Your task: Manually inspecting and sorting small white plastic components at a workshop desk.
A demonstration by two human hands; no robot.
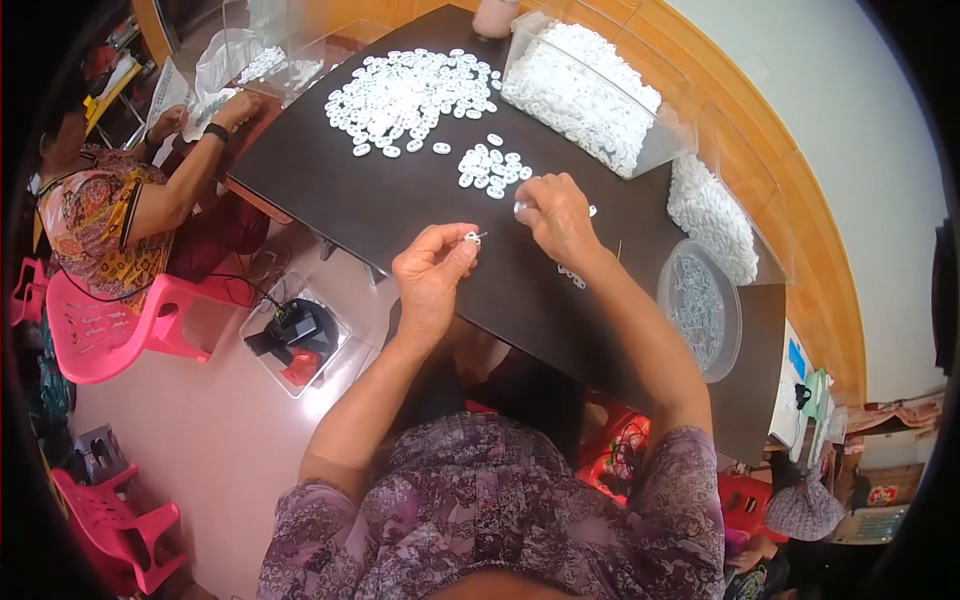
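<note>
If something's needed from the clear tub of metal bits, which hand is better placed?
Probably the right hand: it is nearer the clear tub, though seemingly holding a white piece. The left hand is farther off, pinching another white piece.

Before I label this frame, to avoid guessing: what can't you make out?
Head view:
White piece in the wearer's left hand: partly covered by its grip.
White bit at the right hand: mostly hidden behind it.
Grey pieces in the oval tub: too small to tell singly.
Pink container: cut off by the upper edge.
</note>
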